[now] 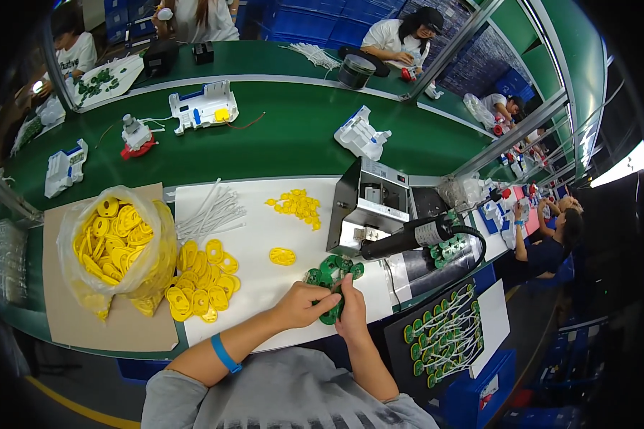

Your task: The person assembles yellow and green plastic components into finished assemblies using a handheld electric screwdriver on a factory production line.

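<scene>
Both hands meet at the near edge of the white work board (265, 214). The left hand (304, 304), blue wristband (225, 353) on that forearm, and the right hand (350, 311) are closed together on one green oval plastic disc (330, 313), pinched between the fingers of both. How firm the grip is cannot be told; fingers hide most of the part.

Just beyond the fingertips: a small cluster of loose green discs (334, 268) on the board. Further left, one yellow oval plastic disc (283, 256) lies alone; a heap of yellow discs (202, 280) spills beside a clear plastic bag of yellow discs (118, 239). A bundle of white cable ties (211, 211) lies above the heap. A grey metal box machine (368, 207) stands right of the board, with a black handheld power tool (408, 237) resting against it.

Risks, as judged: the held disc sits over the board's near edge, so a slip would likely send it to the lap or floor. The loose green cluster is close enough for a knuckle to scatter. The tool's cord loops nearby and could snag a wrist.
</scene>
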A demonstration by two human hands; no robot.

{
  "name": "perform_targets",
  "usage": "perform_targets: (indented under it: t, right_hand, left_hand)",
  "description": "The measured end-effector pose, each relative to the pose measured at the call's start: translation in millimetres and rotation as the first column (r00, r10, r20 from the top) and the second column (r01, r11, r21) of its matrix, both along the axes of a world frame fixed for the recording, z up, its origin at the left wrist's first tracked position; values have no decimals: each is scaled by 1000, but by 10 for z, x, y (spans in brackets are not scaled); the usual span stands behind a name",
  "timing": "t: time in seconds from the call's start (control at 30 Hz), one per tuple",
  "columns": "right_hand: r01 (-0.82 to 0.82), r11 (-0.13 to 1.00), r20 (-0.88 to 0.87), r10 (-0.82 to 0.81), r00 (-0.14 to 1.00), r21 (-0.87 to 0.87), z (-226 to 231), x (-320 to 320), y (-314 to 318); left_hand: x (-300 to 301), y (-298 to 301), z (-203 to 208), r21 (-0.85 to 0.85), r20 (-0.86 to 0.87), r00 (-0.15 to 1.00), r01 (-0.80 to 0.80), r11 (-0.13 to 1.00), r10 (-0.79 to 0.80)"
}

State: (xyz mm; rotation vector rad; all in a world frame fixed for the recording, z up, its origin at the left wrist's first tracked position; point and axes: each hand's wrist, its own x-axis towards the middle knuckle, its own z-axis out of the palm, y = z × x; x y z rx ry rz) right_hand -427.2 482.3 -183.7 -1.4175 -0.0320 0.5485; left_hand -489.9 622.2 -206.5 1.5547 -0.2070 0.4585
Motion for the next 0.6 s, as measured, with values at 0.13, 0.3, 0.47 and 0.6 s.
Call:
perform_targets:
  t: [0.13, 0.3, 0.47, 0.6]
  right_hand:
    - [62, 919, 327, 75, 942, -390, -1, 175, -139]
    - [319, 568, 574, 350, 741, -758, 260, 300, -229]
    - [140, 757, 553, 324, 767, -639, 271, 153, -42]
    - [-111, 843, 407, 364, 838, -526, 51, -139, 278]
  left_hand:
    - [73, 5, -96, -114, -269, 963, -51, 992, 19]
    - [111, 120, -250, -306, -369, 930, -136, 942, 15]
    - [93, 163, -219, -229, -365, 926, -191, 955, 98]
    - [34, 162, -299, -157, -158, 958, -264, 952, 240]
